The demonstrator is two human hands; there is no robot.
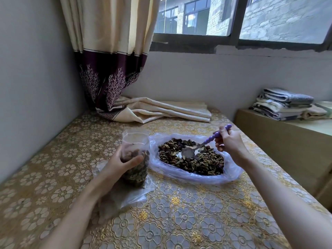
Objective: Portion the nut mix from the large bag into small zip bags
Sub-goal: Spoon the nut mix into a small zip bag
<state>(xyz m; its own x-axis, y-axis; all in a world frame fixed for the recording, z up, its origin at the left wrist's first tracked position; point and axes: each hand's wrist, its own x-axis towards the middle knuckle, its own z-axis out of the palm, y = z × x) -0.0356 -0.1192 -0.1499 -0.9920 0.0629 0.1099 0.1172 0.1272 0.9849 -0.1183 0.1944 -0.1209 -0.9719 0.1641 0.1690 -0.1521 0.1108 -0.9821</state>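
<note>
A small clear zip bag (136,141) stands upright on the table, its mouth open and about half full of nuts. My left hand (120,166) wraps around its lower part. To its right lies the large clear bag (231,172), spread open, with the dark nut mix (206,161) heaped inside. My right hand (229,141) grips the purple beaded handle of a spoon (188,152). The spoon's metal bowl rests in the middle of the nut mix and looks empty.
More clear small bags (125,198) lie flat under and in front of the held bag. The table (179,212) has a gold floral cover. A curtain (111,51) drapes onto its far side. A shelf with folded towels (283,105) stands to the right.
</note>
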